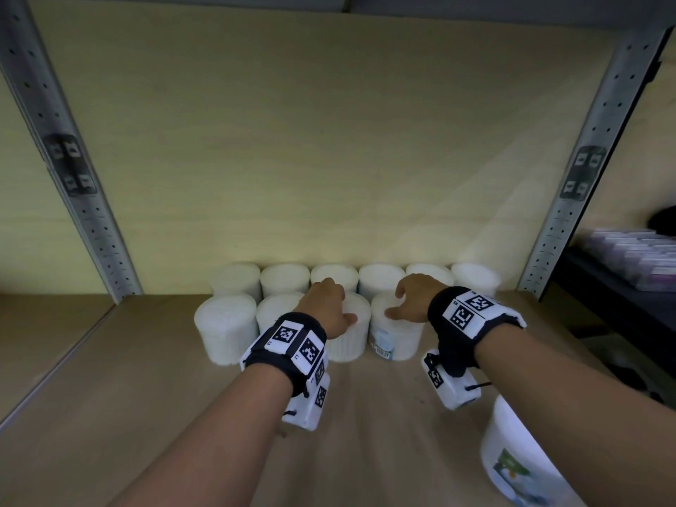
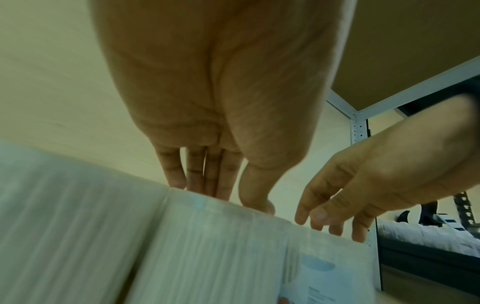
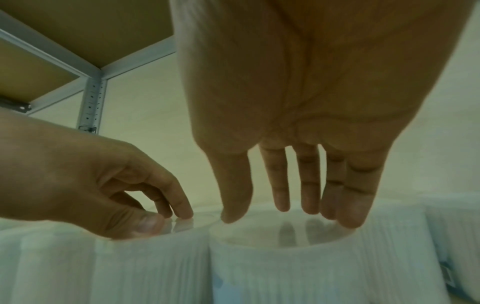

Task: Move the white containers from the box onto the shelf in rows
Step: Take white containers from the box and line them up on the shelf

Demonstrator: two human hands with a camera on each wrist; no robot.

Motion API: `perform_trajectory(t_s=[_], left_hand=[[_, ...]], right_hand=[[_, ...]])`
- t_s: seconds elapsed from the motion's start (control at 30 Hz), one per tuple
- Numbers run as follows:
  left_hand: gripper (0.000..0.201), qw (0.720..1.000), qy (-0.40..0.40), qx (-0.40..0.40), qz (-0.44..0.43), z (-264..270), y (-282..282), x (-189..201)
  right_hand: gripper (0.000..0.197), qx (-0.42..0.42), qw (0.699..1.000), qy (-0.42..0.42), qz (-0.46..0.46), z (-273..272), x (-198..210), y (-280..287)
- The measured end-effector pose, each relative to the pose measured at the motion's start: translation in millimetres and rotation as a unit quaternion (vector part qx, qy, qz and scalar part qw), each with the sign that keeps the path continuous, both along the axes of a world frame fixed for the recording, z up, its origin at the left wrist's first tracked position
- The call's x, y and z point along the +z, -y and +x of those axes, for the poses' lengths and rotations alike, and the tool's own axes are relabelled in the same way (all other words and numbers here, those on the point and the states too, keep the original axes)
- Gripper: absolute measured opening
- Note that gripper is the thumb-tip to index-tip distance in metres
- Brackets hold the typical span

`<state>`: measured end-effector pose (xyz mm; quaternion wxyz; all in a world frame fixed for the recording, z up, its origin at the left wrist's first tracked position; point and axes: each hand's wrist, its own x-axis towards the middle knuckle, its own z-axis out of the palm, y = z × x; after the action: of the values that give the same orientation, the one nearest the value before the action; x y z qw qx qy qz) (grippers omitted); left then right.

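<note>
Along the back edge of the shelf (image 1: 109, 378) a full row of six white containers (image 1: 285, 279) stands against the wall. In front of it the second row runs from the left: two set, then the third container (image 1: 351, 338) under my left hand (image 1: 325, 309), its grip loose, fingertips resting on the lid. Just beside it the fourth container (image 1: 397, 336) sits under my right hand (image 1: 411, 298), grip wide, fingers spread on the top. I judge both are being settled into line. The right end of the front row is still bare. One more container (image 1: 512, 459) waits near the front right corner; the box is out of view.
</note>
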<state>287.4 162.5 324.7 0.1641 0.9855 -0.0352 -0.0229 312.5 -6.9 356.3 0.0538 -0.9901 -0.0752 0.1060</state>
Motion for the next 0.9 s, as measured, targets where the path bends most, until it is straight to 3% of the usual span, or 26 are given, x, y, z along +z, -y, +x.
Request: perform_trajectory(t_s=[0.3, 0.5, 0.67, 0.8, 0.9], left_hand=[[0.054, 1.000, 0.002, -0.002, -0.002, 1, 0, -1], [0.054, 1.000, 0.002, 0.000, -0.003, 1, 0, -2], [0.054, 1.000, 0.002, 0.001, -0.006, 1, 0, -2], [0.054, 1.000, 0.000, 0.002, -0.007, 0, 0, -1], [0.054, 1.000, 0.001, 0.001, -0.006, 0, 1, -1]], right_hand=[[0.057, 0.021, 1.000, -0.020, -0.013, -2, 1, 0], [0.055, 0.039, 0.997, -0.058, 0.030, -4, 6, 4], [0.043, 0.023, 1.000, 0.009, 0.013, -2, 5, -1], [0.062, 0.001, 1.000, 0.006, -0.014, 0, -5, -2], [0.060, 0.005, 1.000, 0.003, -0.011, 0, -5, -2]])
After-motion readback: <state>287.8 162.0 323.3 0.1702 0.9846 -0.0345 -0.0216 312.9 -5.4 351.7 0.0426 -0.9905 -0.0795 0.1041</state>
